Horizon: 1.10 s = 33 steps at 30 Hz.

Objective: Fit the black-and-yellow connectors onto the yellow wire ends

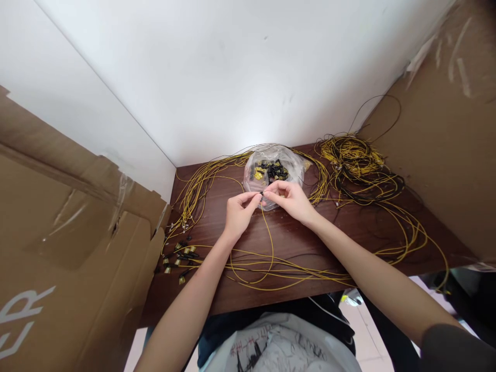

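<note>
Fingers (278,185) of two hands, left hand (237,214) and right hand (293,201), are pinching one tiny black piece (262,194), one yellow wire (271,235) trailing down. Forearms slant inward, meeting by one clear bag's (297,166) near side, too many bits inside to count. Desk (298,232) underneath, one left box (89,263), one right box (437,170).

Over the near part of the plastic bag (296,166), the left hand (239,213) and right hand (292,201) mostly hide a black piece (262,194) too small to make out. Left of the bag, a cardboard box (93,243) runs out of frame, cutting off its lettering (29,299) (white, ending in R). Right of the bag, the wire tangle (351,155) hides many of its own strands.
</note>
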Available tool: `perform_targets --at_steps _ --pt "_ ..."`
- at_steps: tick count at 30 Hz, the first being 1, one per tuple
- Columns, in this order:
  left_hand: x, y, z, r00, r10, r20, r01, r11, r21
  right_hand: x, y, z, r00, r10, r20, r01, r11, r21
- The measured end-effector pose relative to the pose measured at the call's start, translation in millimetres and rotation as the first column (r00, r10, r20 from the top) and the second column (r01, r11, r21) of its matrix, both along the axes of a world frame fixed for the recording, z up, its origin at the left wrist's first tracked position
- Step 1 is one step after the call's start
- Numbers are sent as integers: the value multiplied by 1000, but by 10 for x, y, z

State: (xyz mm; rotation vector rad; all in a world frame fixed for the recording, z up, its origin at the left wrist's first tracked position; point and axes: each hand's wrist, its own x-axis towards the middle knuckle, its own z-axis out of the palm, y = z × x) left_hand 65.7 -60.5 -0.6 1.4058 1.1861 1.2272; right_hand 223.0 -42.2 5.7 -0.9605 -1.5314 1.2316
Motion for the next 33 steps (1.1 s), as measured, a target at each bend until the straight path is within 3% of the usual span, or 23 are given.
perform_targets --at_steps 14,33 --pt "13 -8 17 999 0 44 1 1000 -19 26 16 -12 1000 -3 6 3 1000 6" --pt "14 -11 38 999 -15 38 16 999 -34 22 -19 18 990 -63 129 44 989 141"
